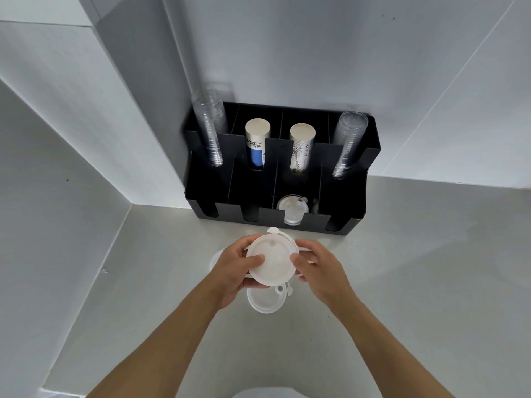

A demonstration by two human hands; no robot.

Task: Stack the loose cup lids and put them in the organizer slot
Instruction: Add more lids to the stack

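Both hands hold a small stack of translucent white cup lids [272, 258] above the counter, in front of the black organizer [344, 193]. My left hand [234, 268] grips the stack's left side with the thumb on top. My right hand [317, 268] grips its right side. One loose lid [265, 301] lies on the counter just below the stack. The edge of another lid [214, 258] shows behind my left hand. Inside the organizer's third front slot stand lids [292, 211].
The organizer sits in the counter's back corner against white walls. Its rear slots hold clear plastic cups [208, 127] at left, two paper cup stacks [256, 142] in the middle, and clear cups [349, 142] at right. Grey counter [416, 268] extends right.
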